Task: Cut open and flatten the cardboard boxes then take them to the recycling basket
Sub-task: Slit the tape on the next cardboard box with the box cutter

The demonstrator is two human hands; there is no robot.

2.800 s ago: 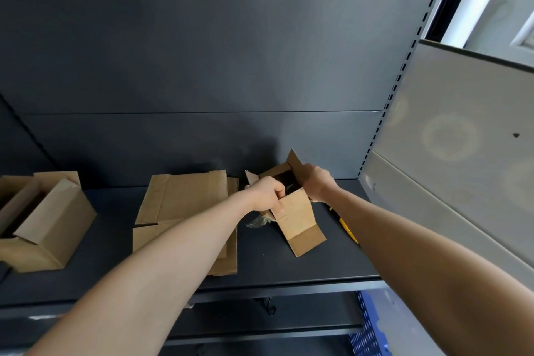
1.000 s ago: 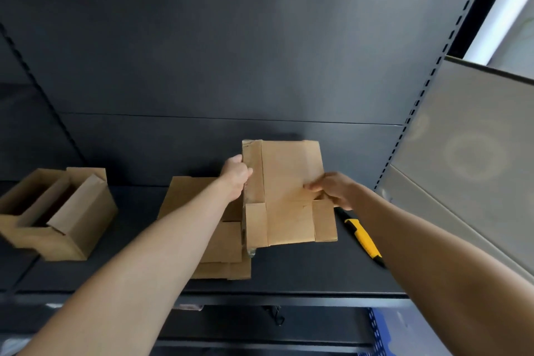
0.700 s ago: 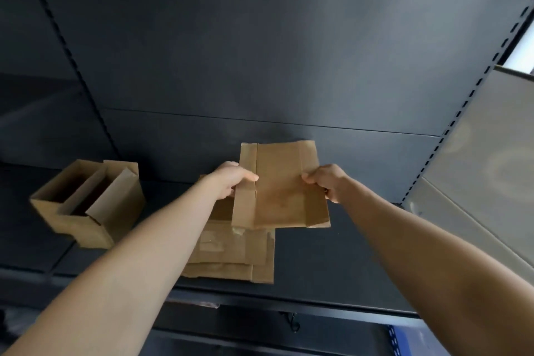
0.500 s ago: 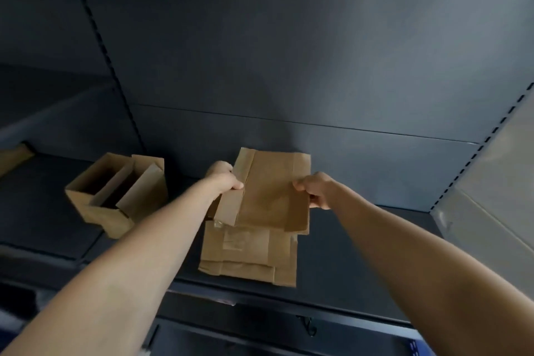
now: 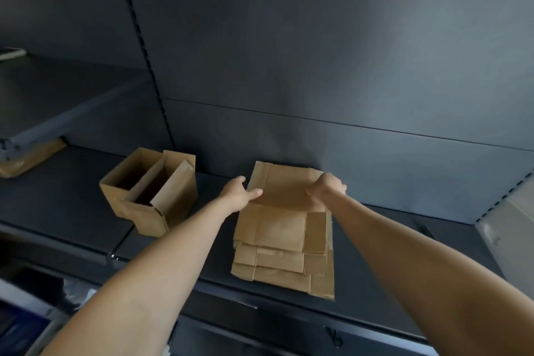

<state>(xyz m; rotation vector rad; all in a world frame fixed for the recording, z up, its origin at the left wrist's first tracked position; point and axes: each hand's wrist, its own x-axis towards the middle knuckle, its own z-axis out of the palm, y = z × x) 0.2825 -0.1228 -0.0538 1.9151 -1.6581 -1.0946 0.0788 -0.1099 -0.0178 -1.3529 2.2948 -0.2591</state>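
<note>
A flattened cardboard box (image 5: pixel 284 188) rests on top of a stack of flattened boxes (image 5: pixel 284 267) on the dark shelf (image 5: pixel 75 211). My left hand (image 5: pixel 238 195) grips its left edge and my right hand (image 5: pixel 326 189) grips its right edge. Its far end tilts up toward the back wall. To the left of the stack stands an open cardboard box (image 5: pixel 151 192) with its flaps up, not flattened.
A dark metal back panel rises behind the shelf. A higher shelf (image 5: pixel 57 95) juts out at the left with a wrapped brown item (image 5: pixel 26 157) beneath it. A grey panel (image 5: pixel 511 228) stands at the right edge.
I folded the small box flat, lifted it and carried it left over the stack, then lowered it onto the stack. My view swung left, so the yellow cutter is out of sight.
</note>
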